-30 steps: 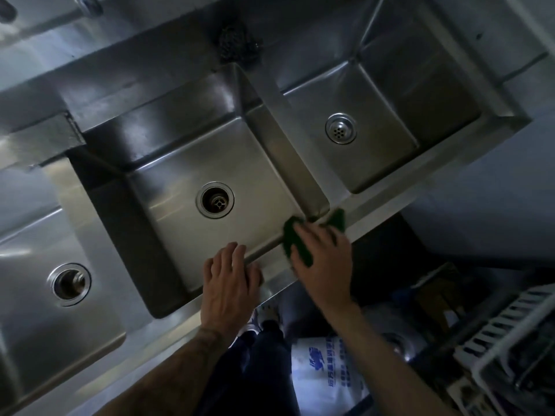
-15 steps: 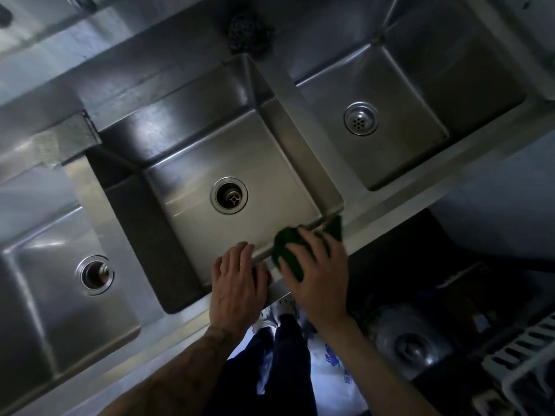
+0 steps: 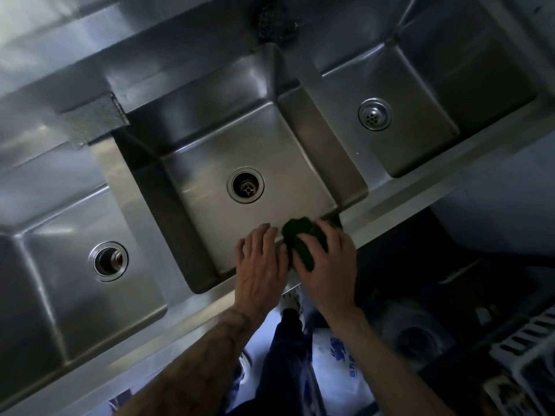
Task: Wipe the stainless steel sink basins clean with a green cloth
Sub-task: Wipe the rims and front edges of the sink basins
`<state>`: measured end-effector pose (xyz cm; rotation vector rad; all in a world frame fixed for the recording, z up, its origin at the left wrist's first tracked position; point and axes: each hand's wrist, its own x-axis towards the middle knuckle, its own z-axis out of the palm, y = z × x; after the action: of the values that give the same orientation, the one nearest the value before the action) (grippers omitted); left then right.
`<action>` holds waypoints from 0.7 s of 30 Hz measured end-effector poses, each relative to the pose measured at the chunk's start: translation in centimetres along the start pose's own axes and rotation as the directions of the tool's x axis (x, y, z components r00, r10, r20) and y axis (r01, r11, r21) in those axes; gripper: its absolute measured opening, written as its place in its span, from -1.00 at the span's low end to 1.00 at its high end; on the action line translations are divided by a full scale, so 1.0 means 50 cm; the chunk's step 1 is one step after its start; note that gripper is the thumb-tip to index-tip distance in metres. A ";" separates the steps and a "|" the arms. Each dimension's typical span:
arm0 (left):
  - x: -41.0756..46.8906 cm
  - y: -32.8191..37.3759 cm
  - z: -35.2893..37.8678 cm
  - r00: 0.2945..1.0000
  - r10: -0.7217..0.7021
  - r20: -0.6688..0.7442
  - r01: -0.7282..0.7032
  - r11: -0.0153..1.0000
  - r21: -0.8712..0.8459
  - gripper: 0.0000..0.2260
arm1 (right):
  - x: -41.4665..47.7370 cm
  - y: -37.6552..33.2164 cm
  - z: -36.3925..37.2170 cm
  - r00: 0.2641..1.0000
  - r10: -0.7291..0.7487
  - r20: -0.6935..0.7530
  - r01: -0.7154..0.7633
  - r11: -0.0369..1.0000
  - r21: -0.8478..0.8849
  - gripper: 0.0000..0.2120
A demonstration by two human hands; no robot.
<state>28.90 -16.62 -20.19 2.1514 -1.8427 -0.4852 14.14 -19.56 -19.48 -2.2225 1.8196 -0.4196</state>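
Left hand (image 3: 260, 267) lies flat, fingers straight, on the front rim of the middle basin (image 3: 285, 151). Right hand (image 3: 329, 265) — just beside it — grips the bunched green cloth (image 3: 295, 240)

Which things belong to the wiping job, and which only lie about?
Job: green cloth in right hand; left hand; left basin, middle basin, right basin.
Lying about: dark scouring pad; white rack; printed bag.

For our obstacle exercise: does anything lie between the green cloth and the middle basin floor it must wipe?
Nothing visible does. The right hand holds the green cloth at the front rim of the middle basin; the left hand rests beside it, not ahead.
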 end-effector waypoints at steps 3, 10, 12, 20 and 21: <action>-0.036 -0.068 -0.040 0.998 0.035 -0.055 -0.034 0.999 0.020 -0.68 | 0.004 0.012 -0.006 0.999 -0.040 0.020 0.041 0.999 -0.025 -0.65; -0.163 -0.269 -0.134 0.993 -0.039 -0.108 0.054 0.989 0.138 -0.67 | -0.050 -0.129 0.036 0.954 0.266 -0.141 -0.272 0.962 -0.020 -0.70; -0.191 -0.298 -0.134 0.989 -0.071 -0.133 0.090 0.985 0.150 -0.67 | -0.106 -0.215 0.067 0.991 0.124 -0.050 -0.125 0.992 -0.016 -0.68; -0.211 -0.315 -0.127 0.987 -0.052 -0.149 0.069 0.991 0.115 -0.64 | -0.058 -0.147 0.040 0.989 0.113 -0.094 -0.121 0.989 -0.080 -0.65; -0.211 -0.316 -0.124 0.986 -0.057 -0.154 0.076 0.990 0.122 -0.64 | -0.055 -0.144 0.040 0.982 0.146 -0.122 -0.155 0.985 -0.071 -0.66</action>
<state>44.22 -3.80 -20.21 2.2705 -1.7687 -0.2170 20.94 -15.45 -18.96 -2.1324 2.0832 -0.4627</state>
